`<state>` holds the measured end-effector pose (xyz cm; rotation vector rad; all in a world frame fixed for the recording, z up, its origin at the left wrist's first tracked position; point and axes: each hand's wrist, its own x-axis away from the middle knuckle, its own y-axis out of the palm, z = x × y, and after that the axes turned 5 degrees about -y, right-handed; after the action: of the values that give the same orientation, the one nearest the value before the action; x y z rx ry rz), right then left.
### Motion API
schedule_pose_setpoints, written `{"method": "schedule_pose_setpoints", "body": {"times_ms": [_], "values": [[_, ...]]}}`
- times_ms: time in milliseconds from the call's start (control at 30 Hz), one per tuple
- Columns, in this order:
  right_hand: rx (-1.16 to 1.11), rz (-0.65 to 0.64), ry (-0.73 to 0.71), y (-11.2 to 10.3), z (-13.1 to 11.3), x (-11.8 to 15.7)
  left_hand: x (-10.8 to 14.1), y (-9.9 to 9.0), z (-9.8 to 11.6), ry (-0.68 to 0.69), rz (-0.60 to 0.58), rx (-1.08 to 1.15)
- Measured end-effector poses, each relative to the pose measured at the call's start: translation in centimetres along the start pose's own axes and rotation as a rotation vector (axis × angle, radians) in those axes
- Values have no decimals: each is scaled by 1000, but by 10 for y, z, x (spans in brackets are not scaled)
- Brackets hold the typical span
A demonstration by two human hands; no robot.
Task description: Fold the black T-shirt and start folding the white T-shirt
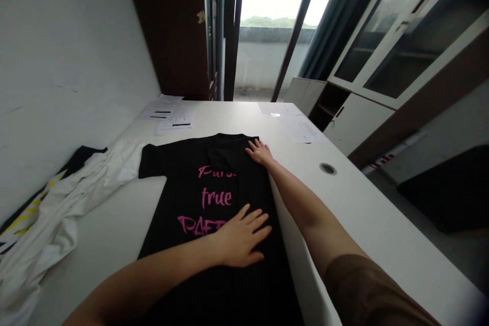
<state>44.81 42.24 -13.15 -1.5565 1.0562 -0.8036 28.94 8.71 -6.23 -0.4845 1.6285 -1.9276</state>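
Observation:
A black T-shirt (183, 158) with pink lettering lies spread on the white table (305, 204). Its right side is folded inward over part of the print, while the left sleeve sticks out flat. My left hand (244, 237) rests on the folded part near the middle of the shirt, fingers spread. At the shirt's far right corner, my right hand (260, 152) lies on the cloth with its fingers stretched out. My left forearm hides some of the lettering and the lower shirt.
White clothing (87, 178) and a dark garment with yellow marks (38, 198) lie along the left wall. Paper sheets (175, 117) are at the far left, more papers (301, 127) at the far right. A round cable hole (327, 168) sits right of my arm.

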Motion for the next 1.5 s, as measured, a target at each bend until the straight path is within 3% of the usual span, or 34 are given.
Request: {"method": "schedule_pose_setpoints", "body": {"times_ms": [133,300,600,767,933,1167,1500], "values": [[-5,18,-12,-3,5,-10,8,1,43,160,-37,29],[-23,33,-65,-8,9,7,11,2,68,275,-42,41],[10,8,-154,-24,23,112,23,10,95,370,-39,52],[0,-5,-178,-32,13,164,33,5,115,408,-43,74],[2,34,-149,-28,-5,197,35,-3,136,386,-54,65],[0,23,-97,-25,-24,219,42,9,161,297,-81,-28],[-7,13,-82,-19,-26,227,48,10,163,425,6,-21]]}}
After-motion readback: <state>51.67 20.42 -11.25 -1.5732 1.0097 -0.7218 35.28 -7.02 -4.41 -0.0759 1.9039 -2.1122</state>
